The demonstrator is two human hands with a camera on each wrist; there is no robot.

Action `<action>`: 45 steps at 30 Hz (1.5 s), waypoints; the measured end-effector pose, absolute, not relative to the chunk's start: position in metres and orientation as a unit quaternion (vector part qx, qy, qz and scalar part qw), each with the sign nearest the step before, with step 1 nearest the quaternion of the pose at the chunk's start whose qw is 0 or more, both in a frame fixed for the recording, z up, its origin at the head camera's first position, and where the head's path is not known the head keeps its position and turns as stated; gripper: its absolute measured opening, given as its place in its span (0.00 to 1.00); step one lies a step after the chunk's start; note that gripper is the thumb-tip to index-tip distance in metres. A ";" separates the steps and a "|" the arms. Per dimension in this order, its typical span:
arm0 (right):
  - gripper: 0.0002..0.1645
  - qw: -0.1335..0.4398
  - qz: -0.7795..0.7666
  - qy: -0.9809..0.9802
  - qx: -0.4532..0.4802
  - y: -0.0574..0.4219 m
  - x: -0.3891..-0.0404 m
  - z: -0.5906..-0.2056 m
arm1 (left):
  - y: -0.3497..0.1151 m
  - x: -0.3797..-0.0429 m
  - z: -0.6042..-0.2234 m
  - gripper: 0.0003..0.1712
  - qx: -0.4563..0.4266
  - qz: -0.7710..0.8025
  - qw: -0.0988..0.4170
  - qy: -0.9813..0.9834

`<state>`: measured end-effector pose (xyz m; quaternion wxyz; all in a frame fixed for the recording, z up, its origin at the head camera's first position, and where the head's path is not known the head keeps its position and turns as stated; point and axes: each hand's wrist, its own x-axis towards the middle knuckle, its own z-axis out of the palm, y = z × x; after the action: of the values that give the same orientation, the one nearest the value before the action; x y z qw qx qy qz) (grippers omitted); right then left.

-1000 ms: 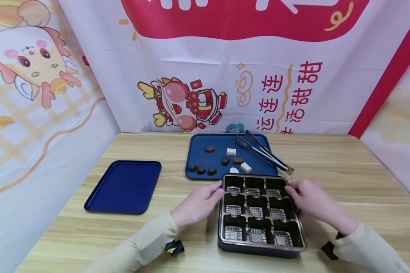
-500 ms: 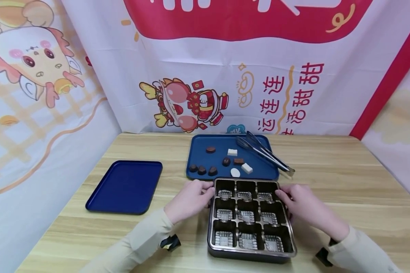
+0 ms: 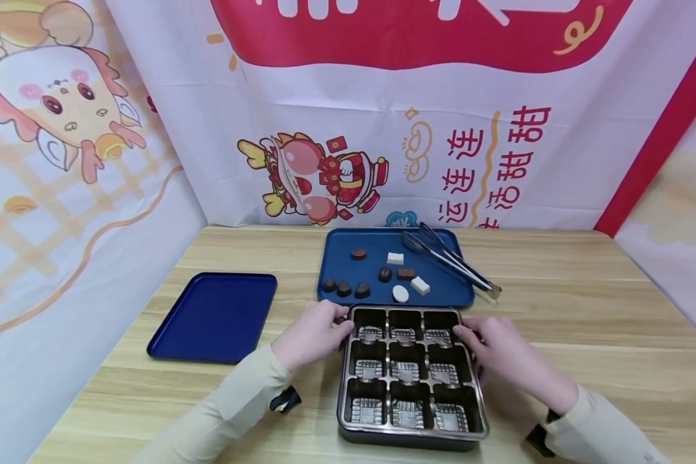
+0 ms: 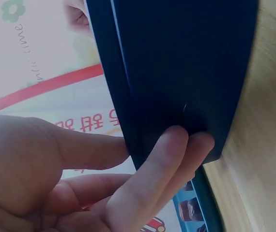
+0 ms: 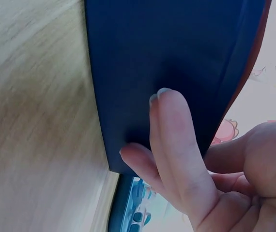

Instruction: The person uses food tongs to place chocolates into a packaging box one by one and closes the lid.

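Note:
A dark chocolate box (image 3: pixel 408 439) with nine bare moulded compartments sits on the near middle of the table, held from both sides. My left hand (image 3: pixel 310 332) grips it near its far left corner, thumb at the rim; in the left wrist view, fingers (image 4: pixel 152 169) press its dark blue side. On the far right part, my right hand (image 3: pixel 501 348) has its thumb on the rim, with fingers (image 5: pixel 176 135) against the outer wall in the right wrist view. Just beyond the box, brown chocolates (image 3: pixel 362 290) and white pieces (image 3: pixel 401 294) lie on a blue tray (image 3: pixel 377 241).
Metal tongs (image 3: pixel 449 259) with dark heads lie across the right side of the blue tray, handle ends past its rim. A second, darker blue tray (image 3: pixel 214 316) with a bare surface is at the left. A printed cloth (image 3: pixel 348 84) hangs behind the table (image 3: pixel 557 270).
Both hands have moved the chocolate box to the left and slightly nearer, so more of the blue tray and an oval white piece shows beyond it. The trays and tongs have stayed put.

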<state>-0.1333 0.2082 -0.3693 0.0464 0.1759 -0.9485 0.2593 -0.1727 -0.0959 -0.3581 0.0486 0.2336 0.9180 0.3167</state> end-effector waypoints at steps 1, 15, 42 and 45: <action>0.16 0.044 0.263 -0.948 0.174 0.208 -0.133 -0.369 | -0.096 -0.172 -0.358 0.11 0.234 0.319 0.048 0.917; 0.15 0.015 0.313 -0.938 0.147 0.198 -0.131 -0.369 | -0.098 -0.173 -0.356 0.21 0.213 0.309 0.053 0.925; 0.21 0.189 0.183 -0.958 0.114 0.269 -0.207 -0.344 | -0.102 -0.191 -0.372 0.23 0.261 0.312 0.062 0.911; 0.22 0.185 0.155 -0.960 0.140 0.266 -0.219 -0.351 | -0.102 -0.192 -0.374 0.23 0.264 0.313 0.064 0.910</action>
<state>-0.2189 0.2656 -0.3511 0.1852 0.1402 -0.9602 0.1551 -0.1921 -0.1016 -0.3741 0.0639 0.2645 0.9100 0.3129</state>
